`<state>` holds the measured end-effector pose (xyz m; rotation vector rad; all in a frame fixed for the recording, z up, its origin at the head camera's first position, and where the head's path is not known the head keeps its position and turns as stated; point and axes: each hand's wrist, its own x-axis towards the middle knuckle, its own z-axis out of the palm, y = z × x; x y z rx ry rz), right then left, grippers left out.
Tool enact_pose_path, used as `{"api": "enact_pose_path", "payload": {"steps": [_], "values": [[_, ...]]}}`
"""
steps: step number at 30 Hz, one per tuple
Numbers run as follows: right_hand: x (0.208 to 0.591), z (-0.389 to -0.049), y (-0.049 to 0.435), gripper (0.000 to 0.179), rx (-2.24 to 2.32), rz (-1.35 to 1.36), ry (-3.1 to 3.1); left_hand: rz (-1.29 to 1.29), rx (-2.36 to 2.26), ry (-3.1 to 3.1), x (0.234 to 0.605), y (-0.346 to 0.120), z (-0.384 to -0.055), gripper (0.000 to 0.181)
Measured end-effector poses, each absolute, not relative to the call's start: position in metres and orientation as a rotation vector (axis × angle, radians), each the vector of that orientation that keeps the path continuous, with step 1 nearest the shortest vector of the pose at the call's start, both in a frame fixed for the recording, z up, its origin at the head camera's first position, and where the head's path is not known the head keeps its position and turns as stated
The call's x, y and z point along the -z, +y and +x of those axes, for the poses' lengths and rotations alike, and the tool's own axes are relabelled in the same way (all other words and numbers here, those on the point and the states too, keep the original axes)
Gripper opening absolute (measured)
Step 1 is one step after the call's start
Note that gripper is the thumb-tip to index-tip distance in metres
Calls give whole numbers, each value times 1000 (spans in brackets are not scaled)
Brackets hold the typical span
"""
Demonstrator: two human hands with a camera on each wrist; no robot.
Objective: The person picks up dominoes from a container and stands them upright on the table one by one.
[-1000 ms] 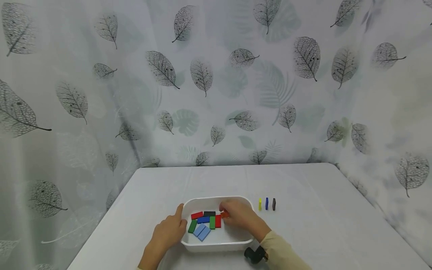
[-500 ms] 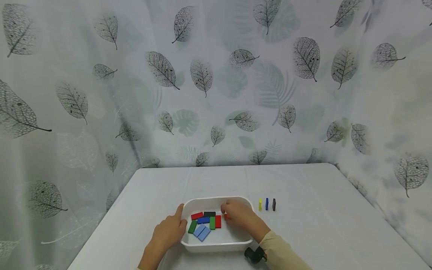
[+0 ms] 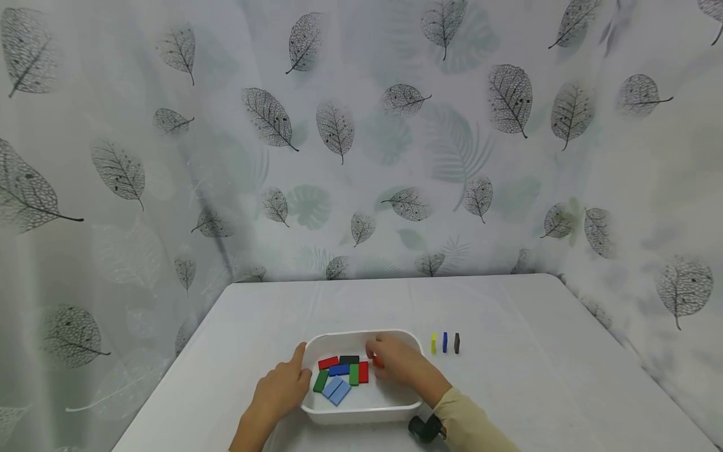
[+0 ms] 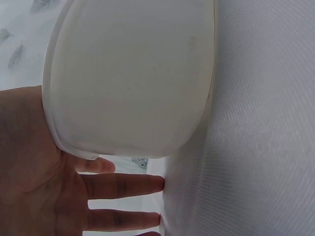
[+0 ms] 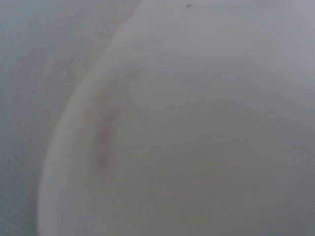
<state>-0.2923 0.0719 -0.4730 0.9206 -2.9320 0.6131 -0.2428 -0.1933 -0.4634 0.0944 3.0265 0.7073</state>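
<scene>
A white plastic tub (image 3: 361,415) stands on the table, with flat coloured blocks lying in its left half. Its left rim is touched by my left hand (image 3: 280,388); the left wrist view shows straight, spread fingers (image 4: 123,186) beside the tub wall (image 4: 133,83). My right hand (image 3: 398,363) reaches into the tub's right side and pinches an orange block (image 3: 378,361), mostly hidden by the fingers. Just left of it lie a red block (image 3: 363,372), a green block (image 3: 354,375) and a black block (image 3: 349,360). The right wrist view shows only the blurred white tub wall (image 5: 197,137).
Beyond the tub's right side, a yellow block (image 3: 433,343), a blue block (image 3: 445,343) and a dark block (image 3: 457,343) stand upright in a row. A black wrist camera (image 3: 425,429) sits at the right sleeve. Leaf-patterned curtain (image 3: 361,157) surrounds the white table (image 3: 536,376).
The right hand shifts slightly inside the tub with the orange block at its fingertips. The left hand and the other blocks stay where they were.
</scene>
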Motion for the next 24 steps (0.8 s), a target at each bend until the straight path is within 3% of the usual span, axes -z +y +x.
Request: {"api": "enact_pose_path", "payload": {"steps": [24], "values": [[469, -292, 76, 21, -993, 931, -2788, 69, -707, 3014, 465, -194, -245, 62]]}}
